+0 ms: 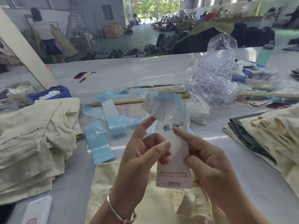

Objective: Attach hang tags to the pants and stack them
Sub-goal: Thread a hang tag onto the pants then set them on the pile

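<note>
Both hands hold a long white hang tag (174, 173) upright over cream pants (111, 183) lying on the table in front of me. My left hand (137, 160) pinches the tag's left edge with thumb and fingers, its index finger raised to a small printed sticker (153, 105) at the tag's top. On the right edge, my right hand (208, 162) grips the tag, index finger stretched across its face. A pile of cream pants (32, 139) lies at the left; another stack, cream over dark grey (265, 131), lies at the right.
Blue sticker backing strips (100, 143) are scattered mid-table. A clear bag of plastic tag fasteners (212, 78) stands behind the tag. A blue tray (53, 94), wooden rulers (113, 103), snips (82, 80) and a white phone (38, 210) are around. People work in the background.
</note>
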A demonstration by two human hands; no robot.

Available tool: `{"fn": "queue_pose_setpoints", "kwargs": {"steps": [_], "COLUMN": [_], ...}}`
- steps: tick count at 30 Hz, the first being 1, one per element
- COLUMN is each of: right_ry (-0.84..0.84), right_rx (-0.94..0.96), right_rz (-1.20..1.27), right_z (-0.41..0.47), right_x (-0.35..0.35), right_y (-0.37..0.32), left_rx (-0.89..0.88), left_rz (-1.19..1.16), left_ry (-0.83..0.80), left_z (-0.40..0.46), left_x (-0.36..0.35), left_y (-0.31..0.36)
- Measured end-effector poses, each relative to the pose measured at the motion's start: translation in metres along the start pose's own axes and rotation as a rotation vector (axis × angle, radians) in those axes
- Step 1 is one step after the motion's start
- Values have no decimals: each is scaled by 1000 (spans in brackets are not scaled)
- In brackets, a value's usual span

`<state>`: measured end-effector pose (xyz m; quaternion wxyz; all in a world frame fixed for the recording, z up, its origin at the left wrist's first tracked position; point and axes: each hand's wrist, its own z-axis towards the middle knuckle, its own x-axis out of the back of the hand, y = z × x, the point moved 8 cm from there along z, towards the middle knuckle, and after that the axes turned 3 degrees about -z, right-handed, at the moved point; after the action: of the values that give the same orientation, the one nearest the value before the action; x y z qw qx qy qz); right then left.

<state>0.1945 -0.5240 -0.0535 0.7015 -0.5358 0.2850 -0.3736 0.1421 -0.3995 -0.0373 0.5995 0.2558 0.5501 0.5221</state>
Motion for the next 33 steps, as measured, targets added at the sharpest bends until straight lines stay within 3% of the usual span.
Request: {"fn": "queue_pose_setpoints", "kwargs": {"steps": [5, 11, 33], "right_ry": [111, 26, -43], "right_rx": [-161, -317, -115], "right_rz": [144, 218, 206], "right_z": [1, 4, 9], "right_x": [19, 24, 13], "right_y": [18, 32, 15], "left_rx": [-21, 4, 66], "left_rz": [-108, 17, 357], "left_ry": [94, 114, 138], "left_z": [7, 12, 8], "left_x": [12, 9, -6], "left_y": [8, 10, -8]}}
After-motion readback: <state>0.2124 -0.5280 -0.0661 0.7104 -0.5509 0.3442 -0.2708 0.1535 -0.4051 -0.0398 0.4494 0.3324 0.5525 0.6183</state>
